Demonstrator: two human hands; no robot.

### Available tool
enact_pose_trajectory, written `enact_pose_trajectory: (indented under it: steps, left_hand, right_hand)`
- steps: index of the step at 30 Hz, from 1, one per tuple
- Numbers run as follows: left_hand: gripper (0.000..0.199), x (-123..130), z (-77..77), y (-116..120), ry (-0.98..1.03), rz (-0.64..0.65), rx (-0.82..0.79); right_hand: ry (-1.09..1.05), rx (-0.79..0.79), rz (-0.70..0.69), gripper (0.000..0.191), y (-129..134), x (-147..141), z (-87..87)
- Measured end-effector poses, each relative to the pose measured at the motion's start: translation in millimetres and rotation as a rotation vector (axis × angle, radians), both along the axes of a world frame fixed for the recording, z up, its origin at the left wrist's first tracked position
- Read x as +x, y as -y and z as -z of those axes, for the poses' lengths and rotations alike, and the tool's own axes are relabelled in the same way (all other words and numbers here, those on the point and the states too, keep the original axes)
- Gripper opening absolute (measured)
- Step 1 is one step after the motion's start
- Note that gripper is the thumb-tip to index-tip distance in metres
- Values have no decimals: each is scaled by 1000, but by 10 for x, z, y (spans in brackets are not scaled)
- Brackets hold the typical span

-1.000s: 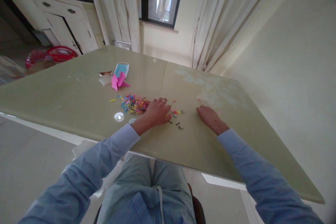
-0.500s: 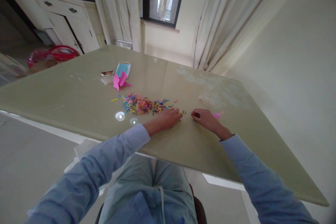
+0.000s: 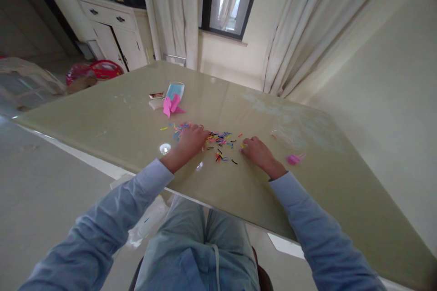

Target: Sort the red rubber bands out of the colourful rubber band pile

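Observation:
A spread heap of small multicoloured rubber bands (image 3: 221, 137) lies on the table. My left hand (image 3: 191, 140) rests over the heap's left part and covers much of it. Its fingers are curled together, and what they grip, if anything, is hidden. To the right of the heap, my right hand (image 3: 258, 152) is closed in a pinch just above the tabletop. A yellow rubber band (image 3: 243, 145) shows at its fingertips. Between the hands and nearer to me lies a small cluster of loose bands (image 3: 219, 158), with a single black band (image 3: 234, 162) beside it.
On the glossy table (image 3: 307, 200), a pink folded paper piece (image 3: 172, 105) touches a blue face mask (image 3: 175, 90), with a small box (image 3: 156, 95) beside them. At right lie a clear plastic bag (image 3: 287, 137) and a small pink item (image 3: 293, 159).
My left hand has moved left onto the heap, uncovering the small cluster of bands. My right hand stays pinched, now showing yellow at the fingertips. The view has shifted left.

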State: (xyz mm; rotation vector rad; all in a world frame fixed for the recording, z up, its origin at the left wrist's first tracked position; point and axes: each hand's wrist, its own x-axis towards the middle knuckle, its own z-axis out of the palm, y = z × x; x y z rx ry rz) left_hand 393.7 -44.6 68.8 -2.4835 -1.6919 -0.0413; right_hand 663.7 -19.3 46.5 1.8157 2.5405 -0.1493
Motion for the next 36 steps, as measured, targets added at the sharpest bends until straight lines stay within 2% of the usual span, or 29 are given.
enact_pose_trajectory:
  steps: [2,5,9,12,14,17,19,21,24,26,29,32,36]
  left_hand:
    - [28,-119,-28,10,1,-63,9]
    - [32,-233,-66,28,6,-115,-3]
    - [28,-160,-163,57,62,-105,6]
    - [26,26,-239,53,168,-79,47]
    - [26,142,-252,38,264,-72,71]
    - [32,233,-185,26,417,-121,113]
    - [35,241,-93,40,511,-139,142]
    - [35,240,14,65,558,-91,146]
    - [41,292,148,63,504,101,98]
    - [49,386,199,-6,420,214,52]
    - [53,588,237,-209,298,300,-18]
    - [43,777,274,-421,187,337,-89]
    - [34,854,307,-552,100,369,-121]
  right_hand:
    - [31,-8,10,23,-1,46,-8]
    - [5,4,-4,23,-3,88,-8]
    - [-78,12,-100,16,-22,-12,-34]
    - [-290,54,-181,15,-74,-248,-52]
    - [-488,92,-188,16,-131,-471,-43]
    - [-615,20,-210,22,-237,-786,-11]
    - [-659,-23,-228,32,-305,-881,8]
    - [-684,-16,-204,37,-355,-826,23]
    - [-647,29,-133,37,-383,-501,59]
    - [-580,43,-121,39,-372,-225,102]
    - [-446,13,-191,59,-324,84,185]
    - [-318,7,-210,62,-282,160,249]
    - [-207,98,-111,45,-326,23,221]
